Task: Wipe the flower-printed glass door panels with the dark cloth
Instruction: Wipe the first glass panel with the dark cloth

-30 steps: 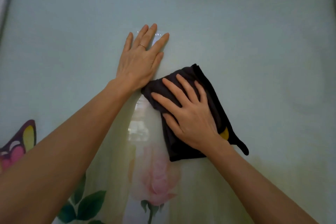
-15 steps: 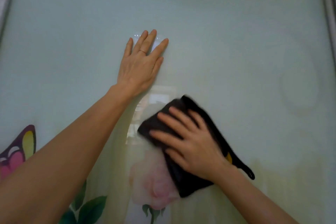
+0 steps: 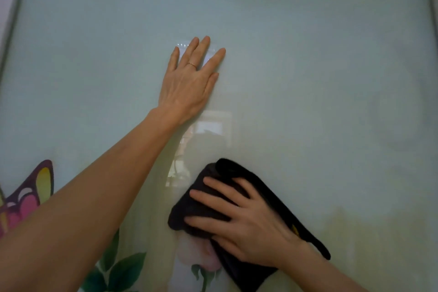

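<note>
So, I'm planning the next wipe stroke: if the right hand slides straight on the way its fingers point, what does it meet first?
Likely the left forearm, up-left of the right hand across bare glass; whether that arm stands off the glass is unclear.

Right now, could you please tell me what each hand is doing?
Left hand: open, flat on the glass.
Right hand: open, pressing the cloth on the glass.
</note>
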Motion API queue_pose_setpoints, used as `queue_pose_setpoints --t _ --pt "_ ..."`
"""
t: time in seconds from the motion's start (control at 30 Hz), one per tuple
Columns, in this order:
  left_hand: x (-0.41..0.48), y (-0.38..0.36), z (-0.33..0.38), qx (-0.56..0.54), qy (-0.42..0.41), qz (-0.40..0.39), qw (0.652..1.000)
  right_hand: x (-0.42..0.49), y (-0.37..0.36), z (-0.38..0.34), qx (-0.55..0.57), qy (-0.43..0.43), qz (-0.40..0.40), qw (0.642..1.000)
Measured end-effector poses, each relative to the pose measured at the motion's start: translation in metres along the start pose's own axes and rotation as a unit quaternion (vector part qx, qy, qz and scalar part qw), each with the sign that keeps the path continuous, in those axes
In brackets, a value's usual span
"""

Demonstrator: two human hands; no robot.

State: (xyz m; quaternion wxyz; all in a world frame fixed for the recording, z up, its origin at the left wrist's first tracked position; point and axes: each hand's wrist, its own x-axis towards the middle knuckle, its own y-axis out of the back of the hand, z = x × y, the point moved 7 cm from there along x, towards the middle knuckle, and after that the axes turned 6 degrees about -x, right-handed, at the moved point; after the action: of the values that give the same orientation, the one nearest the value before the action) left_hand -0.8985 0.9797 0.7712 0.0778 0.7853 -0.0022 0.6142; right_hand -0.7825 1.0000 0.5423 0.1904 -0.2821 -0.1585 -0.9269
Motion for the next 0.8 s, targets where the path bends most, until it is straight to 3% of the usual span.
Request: queue_pose_setpoints --t 0.1,0.2,0.3,0.43,0.57,0.67,0.73,0.8 --pt "0.001 0.001 0.001 -0.004 -0.008 -0.004 1.0 0.019 0.009 0.039 -0.021 -0.114 0.048 0.992" --pt "-0.001 0.002 -0.004 0.003 -0.014 -0.007 1.0 0.045 0.018 0.077 -0.039 -0.26 0.099 0.96" --pt "-0.003 0.007 -0.014 0.01 -0.024 -0.003 1.0 0.07 0.016 0.076 -0.052 -0.311 0.112 0.942" --pt "-0.009 0.015 -0.032 0.004 -0.03 -0.006 1.0 0.087 0.01 0.048 -0.037 -0.283 0.098 0.953" --pt "-0.019 0.023 -0.052 -0.004 -0.01 -0.004 1.0 0.089 -0.004 -0.007 0.005 -0.126 0.05 0.991" --pt "-0.029 0.03 -0.067 0.001 0.004 -0.005 1.0 0.079 -0.01 -0.024 0.026 -0.028 0.031 0.999" --pt "-0.034 0.035 -0.078 0.006 0.01 -0.007 1.0 0.082 -0.006 -0.011 0.022 -0.049 0.044 0.998" --pt "-0.035 0.039 -0.084 0.01 0.009 -0.011 1.0 0.094 0.0 0.012 0.002 -0.151 0.074 0.986"
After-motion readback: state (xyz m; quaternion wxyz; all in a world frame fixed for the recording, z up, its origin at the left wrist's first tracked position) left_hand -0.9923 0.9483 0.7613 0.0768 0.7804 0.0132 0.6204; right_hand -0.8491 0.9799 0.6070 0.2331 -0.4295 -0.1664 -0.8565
